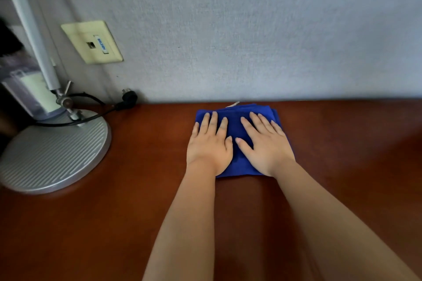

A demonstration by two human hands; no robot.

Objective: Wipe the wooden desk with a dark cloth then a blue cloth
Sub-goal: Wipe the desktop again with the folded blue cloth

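Blue cloth [237, 121], folded, lies on the wooden desk [114, 223] at frame centre, near the wall. Left hand [209, 143] and right hand [266, 146] press it flat, each grip released, fingers straight.

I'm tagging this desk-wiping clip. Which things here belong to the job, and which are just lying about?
Job: blue cloth, folded, near the wall; left hand and right hand pressing flat on it; wooden desk.

Lying about: lamp base, black cable, wall socket plate.

You're at an office or study desk — a wooden desk [114, 223] against a grey wall [251, 29], a desk lamp [54, 148], and a network socket [92, 41].
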